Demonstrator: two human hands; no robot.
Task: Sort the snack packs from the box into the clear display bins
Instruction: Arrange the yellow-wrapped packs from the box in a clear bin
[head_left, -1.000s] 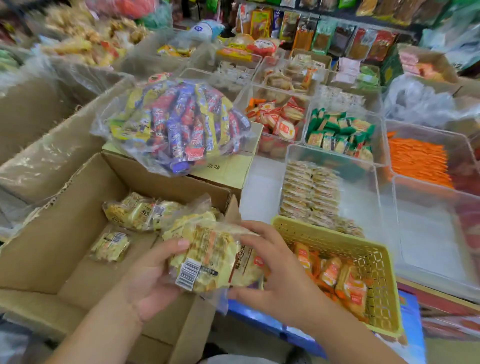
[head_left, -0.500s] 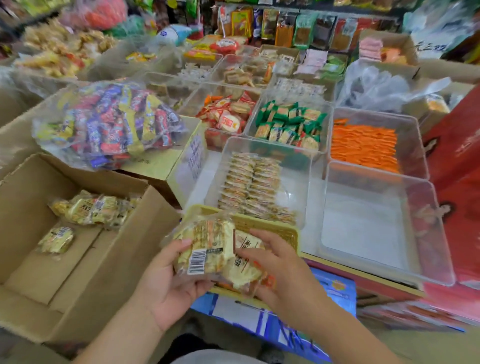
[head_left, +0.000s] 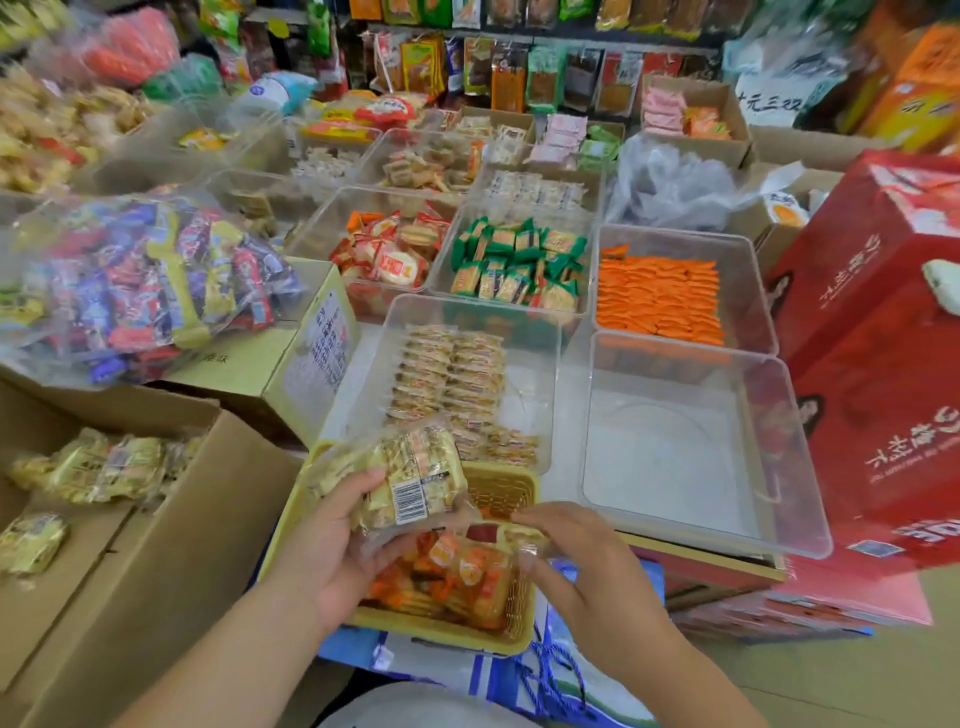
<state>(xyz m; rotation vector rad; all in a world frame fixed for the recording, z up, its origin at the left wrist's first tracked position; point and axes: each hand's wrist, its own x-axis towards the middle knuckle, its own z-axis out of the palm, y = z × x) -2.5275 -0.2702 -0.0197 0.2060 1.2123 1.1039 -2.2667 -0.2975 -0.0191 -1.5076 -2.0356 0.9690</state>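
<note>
Pack: clear-wrapped yellow snacks, barcode label up, held above the basket's far left corner. Left hand: grips the pack from the left and below, thumb on top. Right hand: over the basket's right side, thumb and fingers curled, pinching a clear flap of the pack's wrapper. Basket: yellow, slotted, holds orange-red packets; a blue-and-white bag shows below it. Box: brown cardboard, open, left of the basket; more yellow packs lie inside. Bins: clear, on the surface beyond the basket. The near-left bin holds rows of tan biscuits; the near-right bin shows a white floor. Behind them are bins of red-and-white rounds, green packets and orange sachets. Candy bag: clear, mixed colours, lies on a pale carton behind the box. Red carton: right of the bins.
</note>
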